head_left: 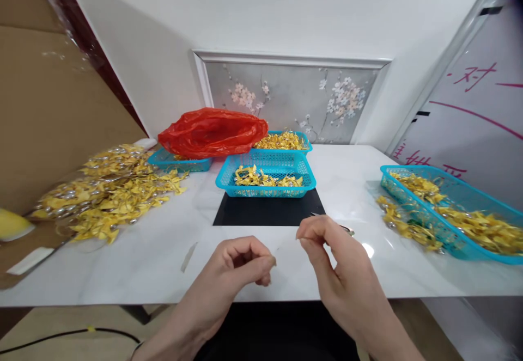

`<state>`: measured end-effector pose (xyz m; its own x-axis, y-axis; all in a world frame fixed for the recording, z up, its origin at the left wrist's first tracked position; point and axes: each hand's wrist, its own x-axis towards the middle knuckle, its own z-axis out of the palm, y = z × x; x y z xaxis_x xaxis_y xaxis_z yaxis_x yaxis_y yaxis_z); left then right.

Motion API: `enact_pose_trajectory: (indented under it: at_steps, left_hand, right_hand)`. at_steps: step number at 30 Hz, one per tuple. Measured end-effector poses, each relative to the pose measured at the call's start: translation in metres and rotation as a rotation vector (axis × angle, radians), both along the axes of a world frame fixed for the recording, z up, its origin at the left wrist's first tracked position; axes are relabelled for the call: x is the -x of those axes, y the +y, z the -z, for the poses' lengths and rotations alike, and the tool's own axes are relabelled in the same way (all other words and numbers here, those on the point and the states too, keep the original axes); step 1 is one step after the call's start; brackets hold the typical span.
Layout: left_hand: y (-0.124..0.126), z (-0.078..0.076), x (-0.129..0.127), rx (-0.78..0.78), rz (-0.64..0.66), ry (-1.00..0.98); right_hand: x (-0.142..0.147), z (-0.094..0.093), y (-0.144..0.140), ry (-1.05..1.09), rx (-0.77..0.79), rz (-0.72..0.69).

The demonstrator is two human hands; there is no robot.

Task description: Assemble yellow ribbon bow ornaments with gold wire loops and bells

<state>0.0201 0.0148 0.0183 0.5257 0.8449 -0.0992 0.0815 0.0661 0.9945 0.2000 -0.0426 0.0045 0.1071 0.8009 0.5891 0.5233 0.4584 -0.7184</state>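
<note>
My left hand (241,268) is closed in a pinch above the white table's front part, thumb against the curled fingers. Facing it, a little higher and to the right, my right hand (341,260) also pinches with thumb and forefinger. Whatever either pinch holds is too thin or small to make out. Partly hidden behind my right hand lies a small metal tool (348,231), its kind unclear. Beyond my hands, a blue plastic basket (265,191) with yellow ribbon-like pieces stands on a black mat (265,211).
Yellow pieces with silvery beads (122,200) are heaped at the left. A red plastic bag (212,132) lies over a blue basket (180,162); another basket (308,146) stands behind. At the right, a long blue basket (469,241) holds more, with a yellow strand (402,225) alongside.
</note>
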Motion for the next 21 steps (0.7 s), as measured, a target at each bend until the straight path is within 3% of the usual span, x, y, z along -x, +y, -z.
enact_pose_trajectory:
  at_steps: [12, 15, 21]
  left_hand:
    - [-0.006, -0.004, -0.003, -0.256, 0.013, 0.193]
    - [-0.006, -0.004, 0.0, -0.184, 0.057, 0.122]
    - [-0.005, 0.0, 0.003, 0.054, 0.035, -0.037]
  right_hand:
    - [-0.003, -0.004, 0.0, 0.263, 0.044, -0.087]
    - [-0.005, -0.002, 0.004, 0.218, 0.031, -0.047]
    - [-0.011, 0.015, 0.02, 0.113, 0.005, 0.175]
